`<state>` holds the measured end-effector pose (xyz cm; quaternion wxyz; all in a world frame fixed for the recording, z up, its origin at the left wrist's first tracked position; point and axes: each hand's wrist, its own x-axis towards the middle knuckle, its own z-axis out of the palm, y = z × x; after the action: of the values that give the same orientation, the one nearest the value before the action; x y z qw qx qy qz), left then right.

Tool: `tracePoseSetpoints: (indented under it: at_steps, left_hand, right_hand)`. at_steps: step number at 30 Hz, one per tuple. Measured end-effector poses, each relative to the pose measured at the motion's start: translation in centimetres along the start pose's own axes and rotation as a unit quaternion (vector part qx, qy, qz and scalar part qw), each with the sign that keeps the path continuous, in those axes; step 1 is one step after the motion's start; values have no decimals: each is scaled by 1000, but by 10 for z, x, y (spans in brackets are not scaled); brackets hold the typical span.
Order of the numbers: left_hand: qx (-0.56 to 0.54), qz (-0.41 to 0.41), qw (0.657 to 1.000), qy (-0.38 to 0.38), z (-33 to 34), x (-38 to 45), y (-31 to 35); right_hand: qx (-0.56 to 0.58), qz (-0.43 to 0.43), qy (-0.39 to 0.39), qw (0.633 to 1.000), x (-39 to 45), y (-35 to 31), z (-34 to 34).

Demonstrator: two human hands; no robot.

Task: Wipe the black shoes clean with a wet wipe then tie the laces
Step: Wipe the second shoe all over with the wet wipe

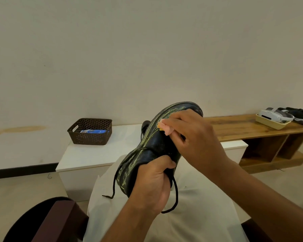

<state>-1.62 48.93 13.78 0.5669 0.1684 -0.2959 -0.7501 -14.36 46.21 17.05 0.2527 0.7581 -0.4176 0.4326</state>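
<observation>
Over my lap | I'm holding the black shoe aloft, left hand curling round its heel end, toe pointing up and away | right hand is pinching the wet wipe against the upper near the toe | laces dangling untied.

No legible text, label, brand, number or sign appears anywhere in the view. The blue-and-white packet lying in the brown perforated basket, at the back left corner of the white tabletop, carries printing that is too small and blurred to read. The black shoe shows only yellowish stitching and smears, no lettering.
</observation>
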Motion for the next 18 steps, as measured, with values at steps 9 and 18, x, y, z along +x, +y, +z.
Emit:
tracePoseSetpoints:
  at_steps: [9, 18]
  left_hand:
    - [-7, -9, 1000, 19, -2, 4, 11]
    - [1, 15, 999, 51, -4, 7, 10]
  right_hand:
    - [-21, 15, -23, 999, -30, -3, 2]
    - [-1, 20, -11, 1000, 4, -7, 13]
